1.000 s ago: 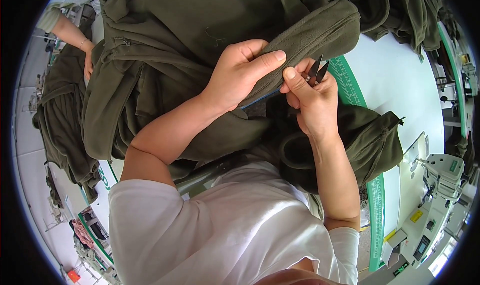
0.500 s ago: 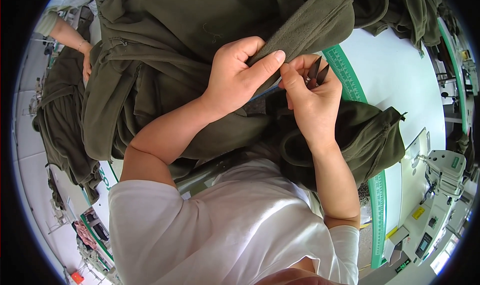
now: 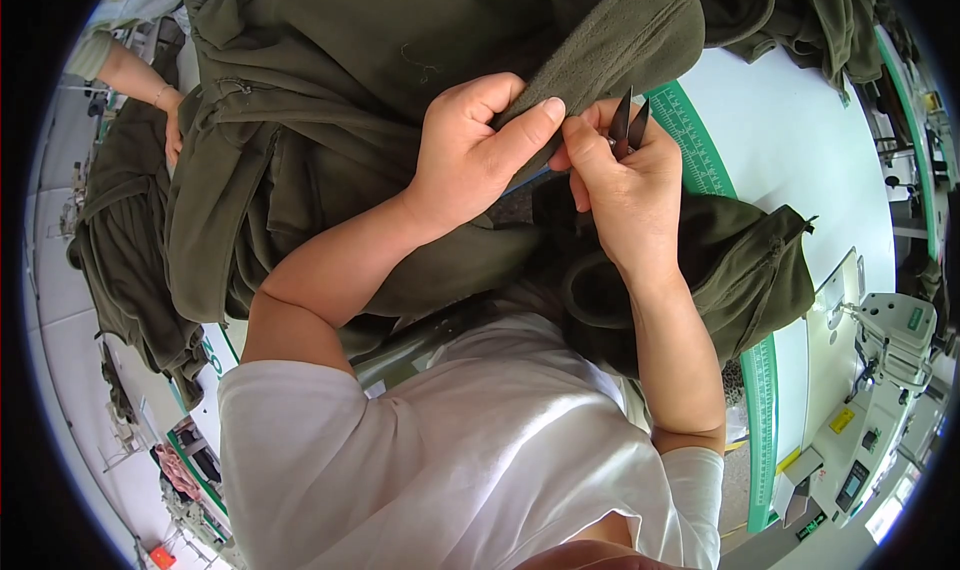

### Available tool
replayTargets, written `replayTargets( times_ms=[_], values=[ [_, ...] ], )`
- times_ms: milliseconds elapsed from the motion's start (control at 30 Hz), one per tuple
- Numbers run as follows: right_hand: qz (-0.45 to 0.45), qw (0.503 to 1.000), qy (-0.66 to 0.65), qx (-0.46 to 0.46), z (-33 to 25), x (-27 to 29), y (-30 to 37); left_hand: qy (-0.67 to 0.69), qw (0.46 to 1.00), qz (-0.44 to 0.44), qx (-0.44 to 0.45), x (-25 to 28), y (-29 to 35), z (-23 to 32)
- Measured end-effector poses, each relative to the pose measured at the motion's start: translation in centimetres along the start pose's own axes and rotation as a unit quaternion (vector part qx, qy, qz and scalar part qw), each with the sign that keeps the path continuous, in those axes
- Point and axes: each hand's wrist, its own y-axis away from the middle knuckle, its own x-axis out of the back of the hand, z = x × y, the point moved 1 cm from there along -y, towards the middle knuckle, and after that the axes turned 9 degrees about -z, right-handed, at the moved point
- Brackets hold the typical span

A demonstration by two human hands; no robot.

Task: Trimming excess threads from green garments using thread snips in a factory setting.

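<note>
A dark olive fleece garment (image 3: pixel 330 50) spreads across the table ahead of me. My left hand (image 3: pixel 468 150) grips a folded, seamed piece of it (image 3: pixel 610 45), thumb on top and fingers hidden beneath. Close against that thumb is my right hand (image 3: pixel 630 175), its thumb and index finger pinched together at the cloth's edge. Thread snips (image 3: pixel 622 125) are tucked in the same hand, their two dark blades pointing up and apart. Whether a thread lies in the pinch is too small to tell. More olive fabric (image 3: pixel 740 270) hangs under my right forearm.
A white table (image 3: pixel 800 150) with a green ruler edge (image 3: pixel 690 130) curves along the right. A sewing machine (image 3: pixel 885 340) stands at the lower right. At the far left, another person's hand (image 3: pixel 172 120) rests near more olive cloth (image 3: pixel 125 210). Further garments (image 3: pixel 800 20) lie at the upper right.
My right hand has turned slightly, and the snips' blades have shifted up and a little left. The left hand keeps its hold on the cloth, almost unmoved.
</note>
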Motion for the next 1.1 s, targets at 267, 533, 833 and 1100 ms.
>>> replayTargets(
  times_ms=[267, 533, 833, 1100],
  values=[
    [-0.023, 0.996, -0.083, -0.002, 0.6, 0.4, -0.1, 0.047, 0.999, -0.003, 0.020, -0.3, 0.1, -0.2],
    [-0.029, 0.992, -0.126, -0.014, 0.5, 0.5, -0.4, 0.266, 0.954, -0.021, 0.133, -0.3, -0.6, 0.3],
    [0.013, 0.981, -0.192, -0.007, 1.2, 0.0, -0.4, 0.324, 0.928, -0.065, 0.171, 0.1, -0.7, -0.3],
    [0.000, 0.979, -0.201, -0.024, 1.9, 0.4, -0.7, 0.375, 0.895, -0.104, 0.217, 0.4, -1.0, -0.7]
  ],
)
